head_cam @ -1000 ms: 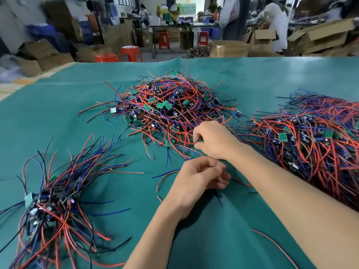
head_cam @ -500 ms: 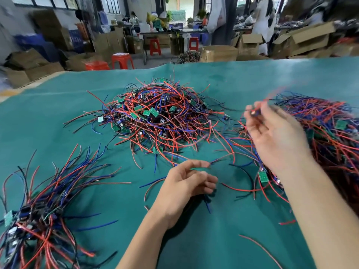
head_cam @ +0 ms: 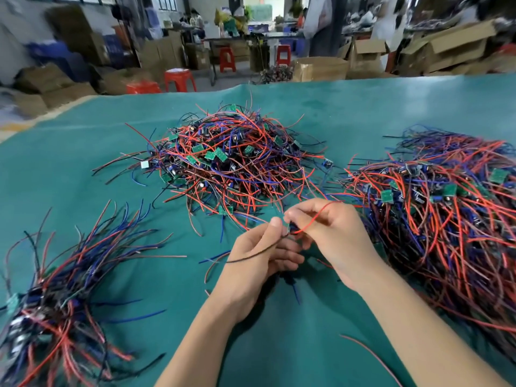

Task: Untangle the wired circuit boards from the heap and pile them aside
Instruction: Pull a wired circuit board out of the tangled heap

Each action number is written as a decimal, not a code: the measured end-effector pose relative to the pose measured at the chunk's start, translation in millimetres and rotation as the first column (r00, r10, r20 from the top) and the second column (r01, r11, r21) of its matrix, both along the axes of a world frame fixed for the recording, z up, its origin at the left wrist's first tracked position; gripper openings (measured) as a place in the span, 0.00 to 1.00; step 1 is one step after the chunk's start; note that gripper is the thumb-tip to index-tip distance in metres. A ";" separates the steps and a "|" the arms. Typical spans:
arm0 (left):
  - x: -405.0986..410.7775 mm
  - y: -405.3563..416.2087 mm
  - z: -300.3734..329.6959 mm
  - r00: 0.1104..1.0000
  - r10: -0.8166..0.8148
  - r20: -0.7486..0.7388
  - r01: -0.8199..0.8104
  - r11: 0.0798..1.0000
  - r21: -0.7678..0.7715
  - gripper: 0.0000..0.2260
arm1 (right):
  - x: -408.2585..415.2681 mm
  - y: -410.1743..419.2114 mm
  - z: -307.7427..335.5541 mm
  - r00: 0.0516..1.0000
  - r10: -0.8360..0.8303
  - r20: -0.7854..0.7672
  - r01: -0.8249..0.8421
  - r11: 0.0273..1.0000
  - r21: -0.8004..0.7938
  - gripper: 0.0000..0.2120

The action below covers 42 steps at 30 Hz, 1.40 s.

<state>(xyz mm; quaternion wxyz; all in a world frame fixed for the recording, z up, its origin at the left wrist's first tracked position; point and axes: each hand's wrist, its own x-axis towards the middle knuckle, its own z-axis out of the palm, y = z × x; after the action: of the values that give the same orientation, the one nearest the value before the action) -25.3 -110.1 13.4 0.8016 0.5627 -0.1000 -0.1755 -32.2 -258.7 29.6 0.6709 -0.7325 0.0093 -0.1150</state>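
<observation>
A tangled heap [head_cam: 234, 163] of small green circuit boards with red, blue and black wires lies at the table's middle. A second, larger heap [head_cam: 446, 208] spreads on the right. Sorted boards lie in a pile [head_cam: 55, 289] at the left, their wires fanned out. My left hand [head_cam: 259, 258] and my right hand [head_cam: 329, 236] meet in front of the middle heap. Together they pinch one small wired board [head_cam: 290, 227]. Its red wire arcs over my right hand and its black wire trails across my left fingers.
The green table cover [head_cam: 279, 344] holds a few loose wire pieces near my forearms, one red strand [head_cam: 371, 356] at the lower right. Beyond the far edge stand cardboard boxes [head_cam: 321, 68], red stools [head_cam: 178, 78] and people at work.
My right hand has come back from the right heap to the centre, bringing one wired board. My left hand has risen off the table and now pinches the same board.
</observation>
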 end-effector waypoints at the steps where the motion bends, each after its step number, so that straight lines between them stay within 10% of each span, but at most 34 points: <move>1: -0.4 1.4 -0.4 1.000 -0.020 0.024 0.020 1.000 0.015 0.14 | -0.9 1.9 -0.6 1.000 -0.010 0.005 0.010 1.000 -0.010 0.06; 7: -0.1 5.4 -3.1 0.999 0.033 0.028 -0.034 0.999 0.017 0.01 | -1.8 6.6 -5.7 0.994 -0.081 0.072 0.086 0.994 -0.072 0.05; 16: 0.8 4.2 -1.3 0.994 0.105 -0.015 -0.106 0.993 -0.042 0.03 | -1.4 -3.5 3.4 0.988 0.133 -0.081 -0.123 0.985 0.124 0.14; 33: -0.3 10.1 0.5 0.993 -0.089 -0.079 0.076 0.985 -0.153 0.15 | -3.4 -3.1 2.8 0.997 0.021 0.080 -0.011 0.991 -0.131 0.11; 42: 1.6 9.2 -1.0 0.999 0.009 -0.038 -0.010 0.999 -0.034 0.05 | -7.8 -6.2 9.3 0.991 -0.003 0.137 0.020 0.993 -0.119 0.08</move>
<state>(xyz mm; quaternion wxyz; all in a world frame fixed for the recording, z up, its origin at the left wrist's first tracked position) -23.7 -100.9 12.4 0.8137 0.5459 -0.0850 -0.1807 -40.0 -264.9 39.0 0.6242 -0.7618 -0.0393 -0.1690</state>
